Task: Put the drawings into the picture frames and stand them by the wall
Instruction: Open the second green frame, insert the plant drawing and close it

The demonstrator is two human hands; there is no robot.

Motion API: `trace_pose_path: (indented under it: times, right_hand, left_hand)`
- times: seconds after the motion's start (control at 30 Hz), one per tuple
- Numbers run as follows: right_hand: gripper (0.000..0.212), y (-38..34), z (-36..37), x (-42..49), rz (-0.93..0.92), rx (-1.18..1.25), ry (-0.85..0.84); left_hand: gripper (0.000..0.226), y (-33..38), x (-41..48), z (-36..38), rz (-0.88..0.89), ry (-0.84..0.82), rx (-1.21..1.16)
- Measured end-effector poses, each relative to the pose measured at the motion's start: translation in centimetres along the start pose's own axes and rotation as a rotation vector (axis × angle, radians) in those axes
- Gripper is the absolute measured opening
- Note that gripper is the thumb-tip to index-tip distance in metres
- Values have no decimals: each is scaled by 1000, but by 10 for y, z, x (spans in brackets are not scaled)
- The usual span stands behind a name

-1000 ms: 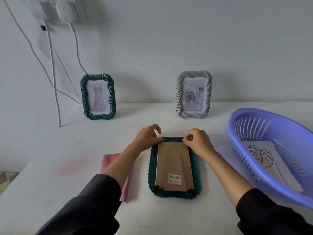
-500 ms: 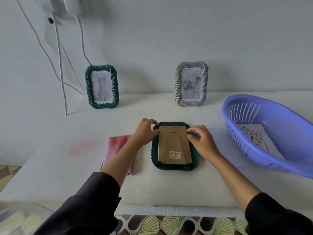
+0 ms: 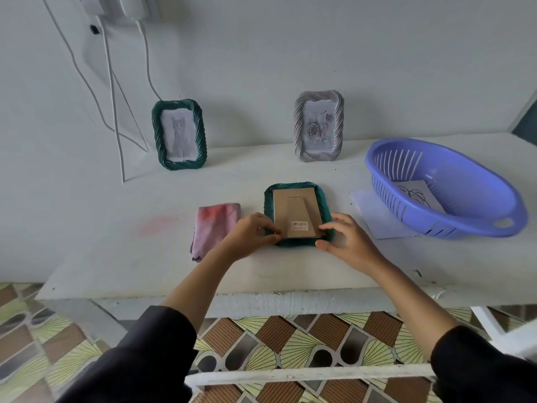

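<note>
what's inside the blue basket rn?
One drawing sheet with black line art lies on the floor of the basket. Whether more sheets lie under it cannot be seen, and the near wall hides part of the floor.

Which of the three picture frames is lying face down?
The near green frame, with its cardboard back facing up. The cat frame and the grey frame both stand upright.

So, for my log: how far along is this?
Done: green cat-drawing frame and grey rose-drawing frame stand by the wall. In hand: left hand and right hand hold the face-down green frame with cardboard back. Left: standing it; line drawing in purple plastic basket.
</note>
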State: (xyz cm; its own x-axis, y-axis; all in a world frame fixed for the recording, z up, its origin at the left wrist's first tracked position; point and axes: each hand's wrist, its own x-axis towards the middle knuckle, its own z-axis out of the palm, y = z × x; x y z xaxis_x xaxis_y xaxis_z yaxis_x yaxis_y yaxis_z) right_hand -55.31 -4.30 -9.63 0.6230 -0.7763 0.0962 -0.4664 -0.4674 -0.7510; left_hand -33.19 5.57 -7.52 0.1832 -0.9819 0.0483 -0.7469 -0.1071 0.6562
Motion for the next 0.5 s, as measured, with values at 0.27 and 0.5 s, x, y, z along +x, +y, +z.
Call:
trace_pose_path:
  times: [0.27,0.5]
  right_hand:
    - [23,-1,-1,-1,-27,-1,17]
    - [11,1,2,0,-34,37,-2]
  left_hand:
    - [33,3,-3,-3,-33,-72,-5]
    - [22,6,-3,-3,-12,-101,-33]
